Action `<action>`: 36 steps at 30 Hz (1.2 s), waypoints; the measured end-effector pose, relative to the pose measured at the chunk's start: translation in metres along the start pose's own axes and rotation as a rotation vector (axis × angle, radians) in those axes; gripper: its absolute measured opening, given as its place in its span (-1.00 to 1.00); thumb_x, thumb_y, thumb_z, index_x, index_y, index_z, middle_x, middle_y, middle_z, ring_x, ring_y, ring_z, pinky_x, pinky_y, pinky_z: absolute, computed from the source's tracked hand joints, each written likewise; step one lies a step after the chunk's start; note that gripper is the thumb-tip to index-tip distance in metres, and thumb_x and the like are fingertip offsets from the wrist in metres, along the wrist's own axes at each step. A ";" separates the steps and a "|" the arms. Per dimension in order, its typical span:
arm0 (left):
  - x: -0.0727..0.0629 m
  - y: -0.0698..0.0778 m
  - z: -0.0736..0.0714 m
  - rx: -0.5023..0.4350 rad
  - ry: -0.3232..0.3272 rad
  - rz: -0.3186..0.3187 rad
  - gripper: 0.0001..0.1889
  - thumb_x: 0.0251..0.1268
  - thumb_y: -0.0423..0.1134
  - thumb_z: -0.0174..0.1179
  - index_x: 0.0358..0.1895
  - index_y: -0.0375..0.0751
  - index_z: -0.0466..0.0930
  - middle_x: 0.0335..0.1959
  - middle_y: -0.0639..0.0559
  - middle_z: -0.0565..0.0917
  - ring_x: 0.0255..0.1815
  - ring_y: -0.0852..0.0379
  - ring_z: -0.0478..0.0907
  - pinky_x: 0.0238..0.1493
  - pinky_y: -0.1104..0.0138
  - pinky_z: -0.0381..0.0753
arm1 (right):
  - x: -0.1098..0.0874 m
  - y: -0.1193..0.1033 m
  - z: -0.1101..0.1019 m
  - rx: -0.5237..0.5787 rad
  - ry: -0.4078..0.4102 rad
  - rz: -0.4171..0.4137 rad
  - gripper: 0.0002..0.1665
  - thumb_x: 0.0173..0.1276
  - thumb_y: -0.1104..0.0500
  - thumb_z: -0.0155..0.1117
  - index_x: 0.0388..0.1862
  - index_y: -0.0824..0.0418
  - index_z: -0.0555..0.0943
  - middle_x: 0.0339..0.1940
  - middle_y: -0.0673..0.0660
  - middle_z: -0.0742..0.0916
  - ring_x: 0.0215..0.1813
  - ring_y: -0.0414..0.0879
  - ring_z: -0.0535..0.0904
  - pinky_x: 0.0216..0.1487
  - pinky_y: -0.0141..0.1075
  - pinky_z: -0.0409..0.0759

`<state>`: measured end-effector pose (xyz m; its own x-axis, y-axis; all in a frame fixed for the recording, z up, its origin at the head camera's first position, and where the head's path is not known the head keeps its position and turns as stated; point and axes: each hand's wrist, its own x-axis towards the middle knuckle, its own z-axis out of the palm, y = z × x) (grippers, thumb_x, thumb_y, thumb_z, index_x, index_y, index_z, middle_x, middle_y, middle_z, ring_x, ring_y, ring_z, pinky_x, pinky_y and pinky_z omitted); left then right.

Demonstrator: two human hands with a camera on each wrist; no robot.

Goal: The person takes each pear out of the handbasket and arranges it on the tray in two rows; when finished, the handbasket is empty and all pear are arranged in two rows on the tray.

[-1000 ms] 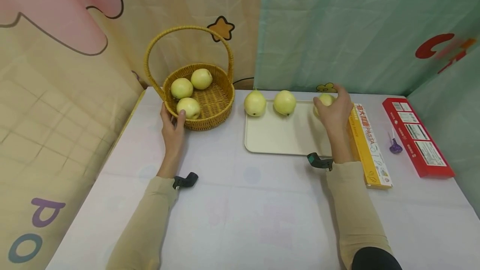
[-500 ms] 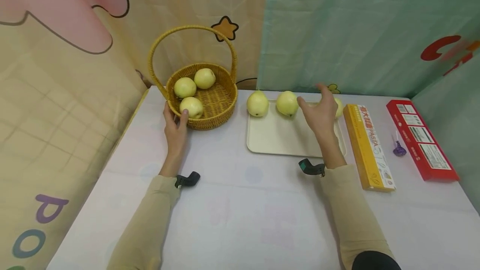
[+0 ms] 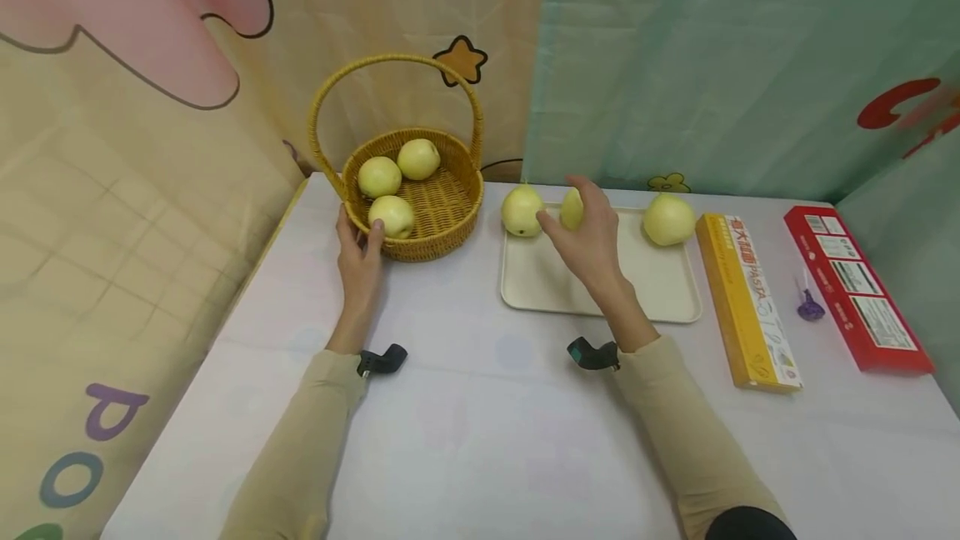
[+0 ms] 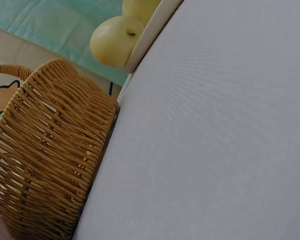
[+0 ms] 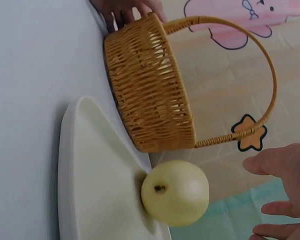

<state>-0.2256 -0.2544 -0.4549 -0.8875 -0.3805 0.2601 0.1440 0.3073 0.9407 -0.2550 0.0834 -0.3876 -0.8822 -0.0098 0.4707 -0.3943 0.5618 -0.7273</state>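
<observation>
My left hand (image 3: 361,261) holds the near left rim of a wicker basket (image 3: 427,250), its thumb over the rim and its fingers outside. Three round, pale yellow-green pears lie in the basket, one pear (image 3: 392,217) right by that thumb. My right hand (image 3: 588,244) hovers over a cream tray (image 3: 645,294), thumb and fingers spread apart, with nothing held. Behind it, a middle pear (image 3: 572,208) is partly hidden. On the tray's left end sits another pear (image 5: 176,193), seen whole in the right wrist view. A third pear (image 3: 669,219) sits at the tray's right end.
Right of the tray lies a yellow pasta box (image 3: 748,302). Beyond it are a purple-wrapped lollipop (image 3: 810,307) and a red box (image 3: 858,288). A printed curtain (image 3: 720,65) hangs along the back edge of the white table (image 3: 480,440).
My right hand has let go of the pear at the tray's right end and moved left to the middle pear. My left hand stays on the basket rim. The head view has shifted slightly.
</observation>
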 end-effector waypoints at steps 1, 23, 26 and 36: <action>0.000 0.000 0.000 0.001 -0.002 -0.001 -0.19 0.65 0.13 0.04 0.76 0.09 -0.15 0.75 0.03 0.09 0.70 -0.05 0.15 0.68 0.13 0.17 | 0.000 -0.004 0.003 0.003 -0.006 -0.007 -0.26 0.34 0.14 0.51 0.43 0.34 0.51 0.41 0.32 0.62 0.49 0.25 0.47 0.54 0.17 0.32; 0.004 -0.005 0.002 0.020 0.013 0.037 -0.28 0.72 0.09 -0.06 0.75 0.12 -0.10 0.72 0.09 0.16 0.69 0.04 0.18 0.67 0.17 0.17 | 0.021 -0.072 0.096 0.102 -0.272 -0.053 -0.18 0.39 -0.04 0.49 0.53 0.23 0.46 0.48 0.21 0.59 0.52 0.13 0.46 0.59 0.00 0.34; 0.003 -0.004 0.001 0.027 0.013 0.033 -0.27 0.71 0.14 -0.07 0.75 0.12 -0.11 0.72 0.08 0.15 0.69 0.05 0.17 0.68 0.16 0.16 | 0.024 -0.079 0.107 0.105 -0.298 -0.046 -0.16 0.38 -0.08 0.49 0.53 0.22 0.46 0.48 0.20 0.60 0.51 0.14 0.48 0.59 0.01 0.33; 0.003 -0.003 0.003 0.056 0.035 0.013 -0.31 0.73 0.16 -0.16 0.75 0.07 -0.06 0.71 0.05 0.19 0.69 0.07 0.16 0.68 0.16 0.15 | 0.032 -0.094 0.142 0.139 -0.391 0.015 -0.15 0.37 -0.14 0.50 0.53 0.18 0.47 0.48 0.14 0.61 0.52 0.05 0.47 0.55 -0.08 0.40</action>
<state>-0.2301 -0.2541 -0.4572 -0.8698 -0.4059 0.2806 0.1296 0.3606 0.9237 -0.2828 -0.0873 -0.3746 -0.9088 -0.3312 0.2539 -0.3881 0.4473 -0.8057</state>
